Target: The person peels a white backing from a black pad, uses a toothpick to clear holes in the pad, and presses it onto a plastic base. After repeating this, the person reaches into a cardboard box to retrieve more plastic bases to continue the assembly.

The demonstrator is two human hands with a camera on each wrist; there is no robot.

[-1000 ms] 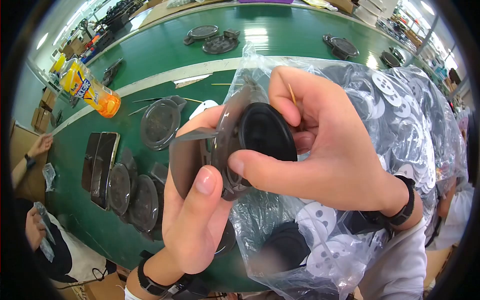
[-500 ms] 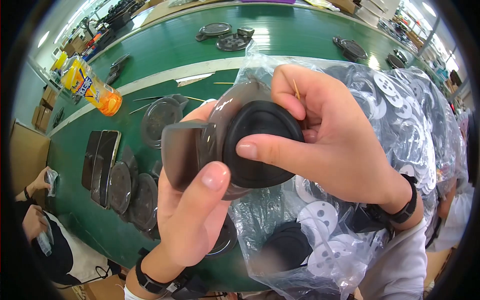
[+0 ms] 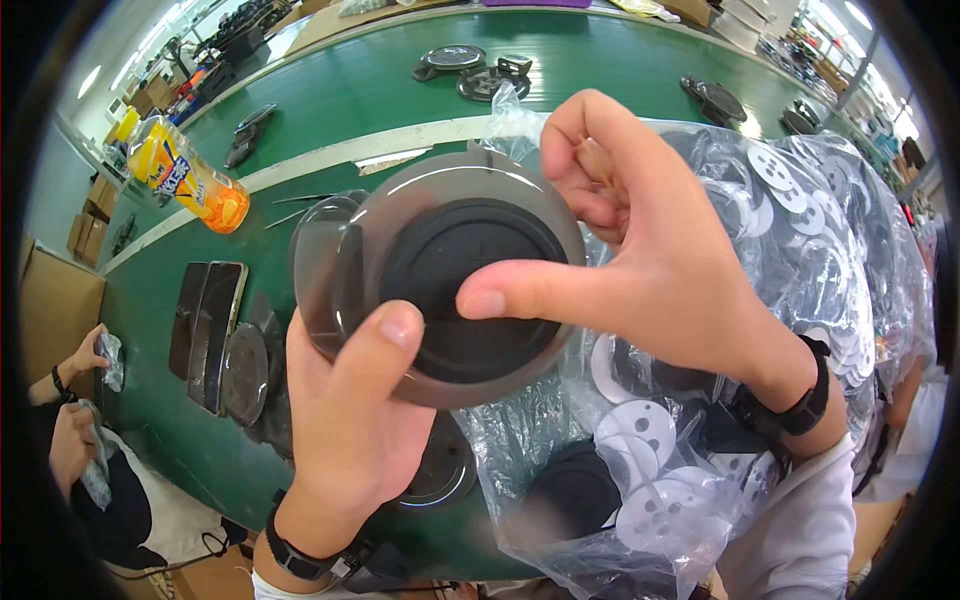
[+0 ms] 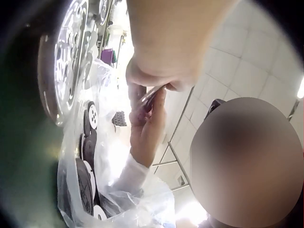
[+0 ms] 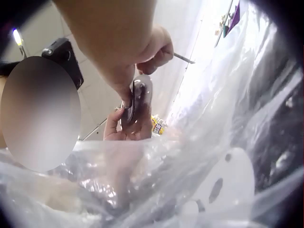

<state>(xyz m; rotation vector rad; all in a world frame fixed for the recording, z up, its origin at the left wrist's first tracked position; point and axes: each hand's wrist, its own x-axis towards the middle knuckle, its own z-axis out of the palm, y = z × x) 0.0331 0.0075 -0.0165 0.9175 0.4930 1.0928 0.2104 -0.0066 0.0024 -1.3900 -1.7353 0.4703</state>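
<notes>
In the head view the left hand (image 3: 350, 420) grips a smoky translucent round part (image 3: 415, 190) with a side lobe, thumb on its near edge. A black round disc (image 3: 430, 250) lies within the round part, facing the camera. The thumb of the right hand (image 3: 660, 260) presses on the disc, while its other fingers curl above the part's right edge around a thin stick, mostly hidden. The right wrist view shows the stick (image 5: 184, 58) poking out of the curled fingers, and the left hand (image 5: 126, 130) holding the part (image 5: 142, 92) from below.
A clear plastic bag (image 3: 800, 270) with white hole-punched discs (image 3: 640, 430) and black discs (image 3: 575, 490) covers the right side. Two phones (image 3: 215, 335), more smoky parts (image 3: 245, 370) and a drink bottle (image 3: 185, 175) are at left. Another person's hands (image 3: 72, 440) show far left.
The smoky part has turned from edge-on to face the camera and moved slightly left. The black disc has gone from tilted to lying within it. Parts on the green surface behind have shifted right.
</notes>
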